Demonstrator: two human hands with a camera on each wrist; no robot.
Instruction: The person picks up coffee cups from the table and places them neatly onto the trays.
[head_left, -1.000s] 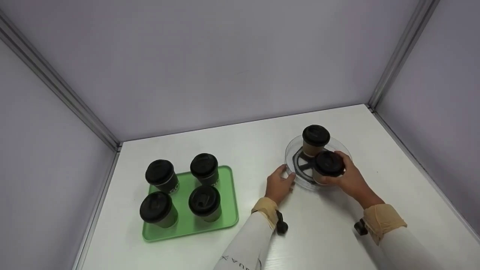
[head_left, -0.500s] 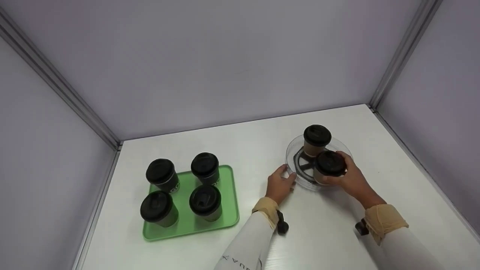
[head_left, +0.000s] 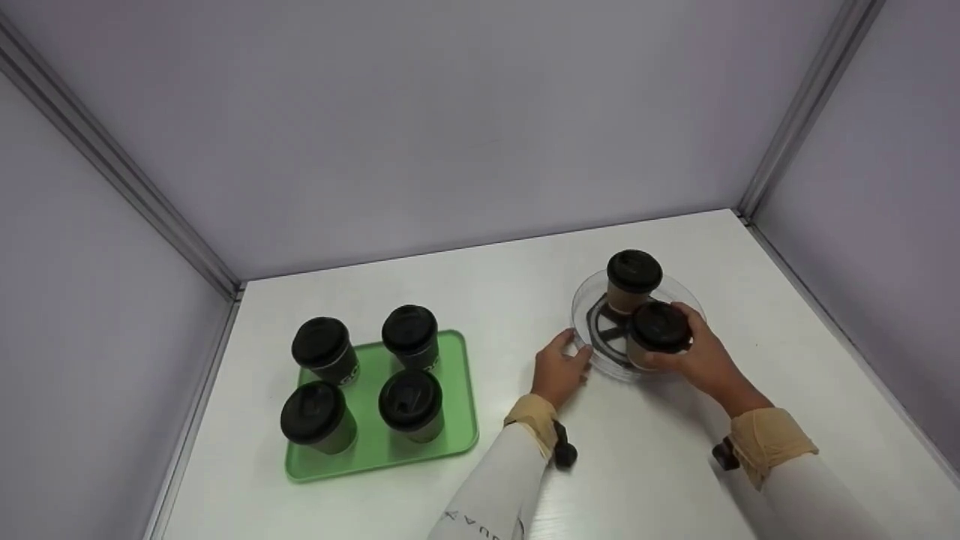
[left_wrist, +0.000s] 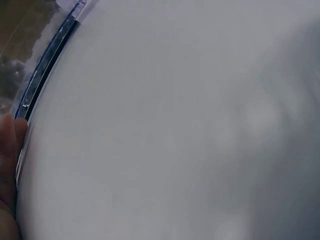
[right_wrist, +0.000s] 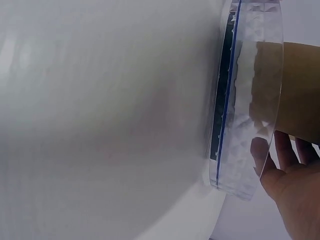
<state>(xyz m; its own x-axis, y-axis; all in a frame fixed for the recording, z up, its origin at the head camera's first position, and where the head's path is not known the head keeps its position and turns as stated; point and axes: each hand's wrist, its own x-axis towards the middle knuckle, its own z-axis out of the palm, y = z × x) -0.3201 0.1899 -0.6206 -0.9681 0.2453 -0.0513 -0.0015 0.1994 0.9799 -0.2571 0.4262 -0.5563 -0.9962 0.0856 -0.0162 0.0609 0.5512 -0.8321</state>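
On the right of the table, a round clear plastic tray (head_left: pixel 679 291) with a dark spoked pattern in its base holds two paper coffee cups with black lids. Fingers and thumb of my right hand (head_left: pixel 709 364) grip the nearer coffee cup (head_left: pixel 658 328), whose brown side (right_wrist: pixel 302 95) shows in the right wrist view. Just behind it stands the other coffee cup (head_left: pixel 634 281). My left hand (head_left: pixel 559 373) rests its fingertips at the tray's near left rim; in the left wrist view the fingers (left_wrist: pixel 7 150) touch the tray's side wall.
A green rectangular tray (head_left: pixel 367 431) lies at the left of the table, with several black-lidded coffee cups (head_left: pixel 410 401) upright on it. White table surface (head_left: pixel 517 300) lies between the two trays. Pale panels (head_left: pixel 480 135) enclose the table at the back and sides.
Hardly anything differs. The whole head view has shifted very slightly, while both hands keep their places at the clear tray and the coffee cup.
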